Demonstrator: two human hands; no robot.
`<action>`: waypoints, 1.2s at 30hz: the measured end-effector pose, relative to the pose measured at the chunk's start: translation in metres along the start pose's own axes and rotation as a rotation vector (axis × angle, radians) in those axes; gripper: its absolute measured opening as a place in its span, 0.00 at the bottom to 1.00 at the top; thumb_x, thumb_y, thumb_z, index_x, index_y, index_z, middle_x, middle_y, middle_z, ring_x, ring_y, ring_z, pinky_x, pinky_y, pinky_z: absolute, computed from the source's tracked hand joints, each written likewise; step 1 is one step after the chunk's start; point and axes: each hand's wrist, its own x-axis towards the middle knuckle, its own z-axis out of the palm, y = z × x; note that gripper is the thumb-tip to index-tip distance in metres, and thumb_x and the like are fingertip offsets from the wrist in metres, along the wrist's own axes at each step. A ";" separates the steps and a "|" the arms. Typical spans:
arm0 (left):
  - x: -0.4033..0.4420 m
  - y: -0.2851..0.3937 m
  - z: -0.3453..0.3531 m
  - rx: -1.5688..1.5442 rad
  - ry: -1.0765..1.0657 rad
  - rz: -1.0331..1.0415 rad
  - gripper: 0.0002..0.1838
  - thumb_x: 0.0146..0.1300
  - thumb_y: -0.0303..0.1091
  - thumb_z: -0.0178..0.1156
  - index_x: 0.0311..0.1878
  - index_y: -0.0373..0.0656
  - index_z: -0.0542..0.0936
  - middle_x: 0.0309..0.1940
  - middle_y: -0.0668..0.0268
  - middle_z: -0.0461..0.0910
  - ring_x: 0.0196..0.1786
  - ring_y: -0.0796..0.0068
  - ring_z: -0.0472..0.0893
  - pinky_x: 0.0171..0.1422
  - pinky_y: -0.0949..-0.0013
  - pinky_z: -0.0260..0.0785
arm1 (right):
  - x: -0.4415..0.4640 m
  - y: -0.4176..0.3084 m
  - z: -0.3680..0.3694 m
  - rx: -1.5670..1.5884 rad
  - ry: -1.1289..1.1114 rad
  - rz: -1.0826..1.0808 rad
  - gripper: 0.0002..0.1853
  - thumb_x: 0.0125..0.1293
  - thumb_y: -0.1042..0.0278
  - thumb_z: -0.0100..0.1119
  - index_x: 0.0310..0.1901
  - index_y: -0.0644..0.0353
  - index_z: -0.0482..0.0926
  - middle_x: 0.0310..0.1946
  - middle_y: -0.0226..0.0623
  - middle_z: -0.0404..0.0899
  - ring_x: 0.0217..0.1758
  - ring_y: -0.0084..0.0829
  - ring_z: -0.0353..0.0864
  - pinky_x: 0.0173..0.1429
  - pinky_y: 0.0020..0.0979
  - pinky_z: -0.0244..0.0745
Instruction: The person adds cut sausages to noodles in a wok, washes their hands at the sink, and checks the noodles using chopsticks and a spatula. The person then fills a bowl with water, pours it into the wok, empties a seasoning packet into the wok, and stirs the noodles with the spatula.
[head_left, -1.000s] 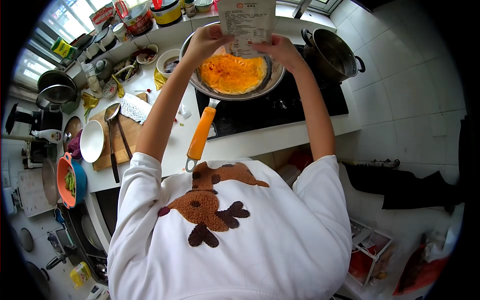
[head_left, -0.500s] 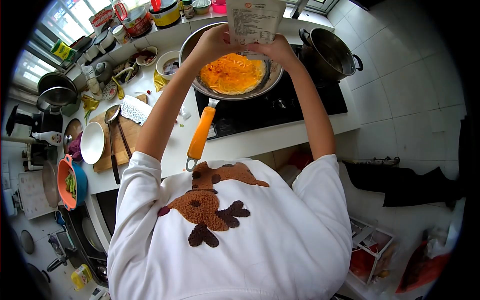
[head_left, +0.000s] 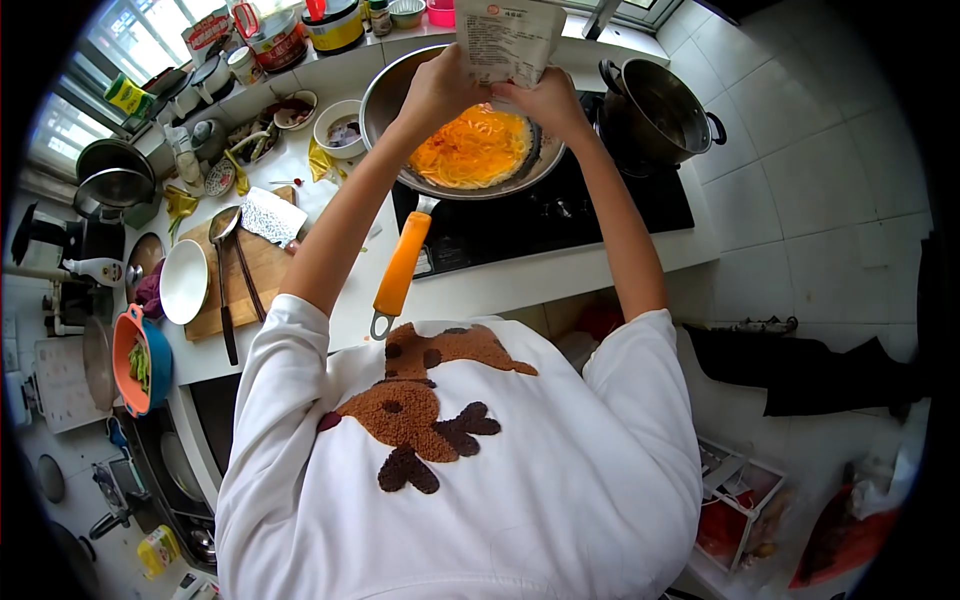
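A pale printed packet (head_left: 508, 42) is held upright between my two hands above the pan. My left hand (head_left: 446, 88) grips its lower left part, and my right hand (head_left: 550, 103) pinches its lower right part; the two hands nearly meet. Below them, orange broth with pale strands (head_left: 475, 148) lies in the wide metal pan (head_left: 385, 98). The pan's orange handle (head_left: 402, 265) points towards me over the counter edge. The packet's lower end is partly hidden by my fingers.
A dark two-handled pot (head_left: 663, 112) stands right of the pan on the black cooktop (head_left: 560, 222). At left are a cutting board (head_left: 262, 262) with a cleaver (head_left: 270, 215), ladles (head_left: 226, 280) and a white bowl (head_left: 185, 282), and an orange-blue basket (head_left: 135, 375).
The packet has shifted slightly right, and my hands have come closer together at its lower end. My left forearm has moved right, uncovering the cleaver's handle.
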 end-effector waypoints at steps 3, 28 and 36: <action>0.000 -0.001 -0.003 -0.043 -0.005 -0.016 0.27 0.38 0.37 0.70 0.40 0.35 0.71 0.30 0.53 0.78 0.35 0.57 0.79 0.39 0.65 0.71 | 0.001 0.002 -0.003 0.002 -0.019 -0.011 0.19 0.47 0.58 0.67 0.37 0.63 0.80 0.32 0.40 0.81 0.34 0.31 0.81 0.40 0.28 0.74; -0.016 -0.030 -0.062 0.300 0.224 0.427 0.17 0.47 0.31 0.64 0.43 0.52 0.79 0.46 0.68 0.75 0.52 0.65 0.67 0.56 0.64 0.62 | -0.003 -0.056 -0.008 0.955 -0.240 0.678 0.15 0.53 0.63 0.61 0.39 0.63 0.74 0.36 0.36 0.74 0.36 0.23 0.73 0.41 0.22 0.71; -0.058 -0.062 -0.112 0.280 0.316 0.315 0.06 0.49 0.35 0.62 0.32 0.50 0.83 0.30 0.74 0.81 0.38 0.75 0.74 0.49 0.67 0.64 | 0.011 -0.077 0.037 1.195 -0.720 0.761 0.26 0.65 0.45 0.37 0.35 0.63 0.74 0.21 0.33 0.69 0.23 0.22 0.61 0.26 0.22 0.57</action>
